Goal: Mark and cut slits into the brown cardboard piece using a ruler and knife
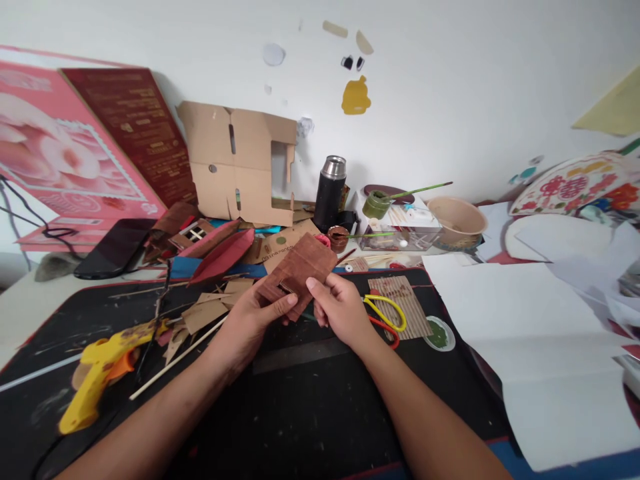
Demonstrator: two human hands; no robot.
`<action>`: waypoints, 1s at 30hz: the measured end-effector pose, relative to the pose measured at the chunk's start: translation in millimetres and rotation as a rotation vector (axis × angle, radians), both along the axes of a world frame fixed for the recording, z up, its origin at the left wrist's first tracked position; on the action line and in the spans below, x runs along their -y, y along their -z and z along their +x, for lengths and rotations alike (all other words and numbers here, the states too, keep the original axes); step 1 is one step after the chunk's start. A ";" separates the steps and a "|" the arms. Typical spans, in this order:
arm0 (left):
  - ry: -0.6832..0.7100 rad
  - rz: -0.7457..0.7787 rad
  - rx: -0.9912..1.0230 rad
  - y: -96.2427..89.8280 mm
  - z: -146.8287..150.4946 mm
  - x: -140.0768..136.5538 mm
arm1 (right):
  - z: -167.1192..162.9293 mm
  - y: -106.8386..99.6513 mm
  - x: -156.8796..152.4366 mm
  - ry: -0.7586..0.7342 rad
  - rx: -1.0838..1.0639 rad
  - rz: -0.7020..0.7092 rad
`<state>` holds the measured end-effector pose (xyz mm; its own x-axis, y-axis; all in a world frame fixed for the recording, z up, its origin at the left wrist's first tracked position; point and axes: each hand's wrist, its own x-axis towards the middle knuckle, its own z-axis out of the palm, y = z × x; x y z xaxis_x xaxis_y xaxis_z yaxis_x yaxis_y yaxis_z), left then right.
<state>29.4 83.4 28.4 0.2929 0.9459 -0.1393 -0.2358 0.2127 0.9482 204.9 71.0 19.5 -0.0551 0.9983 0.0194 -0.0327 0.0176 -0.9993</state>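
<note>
Left hand (255,319) and right hand (340,310) pinch brown cardboard piece (300,270).

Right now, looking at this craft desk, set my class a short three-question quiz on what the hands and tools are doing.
1. True or false: both hands hold the brown card piece.
2. Which lies nearest the right hand? A) scissors B) glue gun C) flask
3. Fill in: the glue gun lies on the black ____.

Key: 1 true, left hand too; 2 A; 3 mat.
</note>
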 end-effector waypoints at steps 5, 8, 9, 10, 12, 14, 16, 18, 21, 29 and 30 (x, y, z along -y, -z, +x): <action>-0.028 -0.012 0.021 -1.3 -0.8 1.0 | 0.0 -0.1 -0.1 0.000 0.000 0.004; -0.036 -0.024 0.042 -2.2 -2.0 0.7 | 0.6 0.2 -0.8 -0.005 -0.016 0.004; -0.038 -0.031 0.051 -2.6 -2.6 0.3 | 0.9 0.4 -1.1 -0.005 -0.018 0.002; -0.042 -0.040 0.062 -3.1 -3.3 -0.3 | 1.1 0.7 -1.2 -0.003 -0.018 0.001; -0.053 -0.059 0.086 -4.4 -4.8 -1.6 | 1.7 1.1 -1.3 -0.001 -0.019 0.000; -0.059 -0.075 0.107 -6.0 -5.9 -2.6 | 2.0 1.0 -1.2 -0.003 -0.025 -0.003; -0.046 -0.086 0.119 -7.4 -6.2 -2.6 | 2.3 0.2 -1.0 -0.004 -0.037 -0.007; -0.017 -0.081 0.116 -7.7 -5.8 -1.6 | 2.3 -1.4 -0.9 0.001 -0.047 -0.014; 0.017 -0.060 0.096 -6.3 -4.3 0.3 | 2.1 -3.6 -0.9 0.007 -0.056 -0.020; 0.021 -0.053 0.088 -4.9 -3.6 -1.0 | -0.9 -2.1 -0.2 -0.010 -0.031 -0.029; 0.020 -0.051 0.087 -4.7 -3.6 -1.2 | -1.1 -1.7 -0.2 -0.009 -0.022 -0.032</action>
<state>25.8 84.6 33.1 0.3251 0.9319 -0.1607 -0.3116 0.2660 0.9122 203.8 71.2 21.2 -0.0638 0.9979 -0.0114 -0.0546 -0.0149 -0.9984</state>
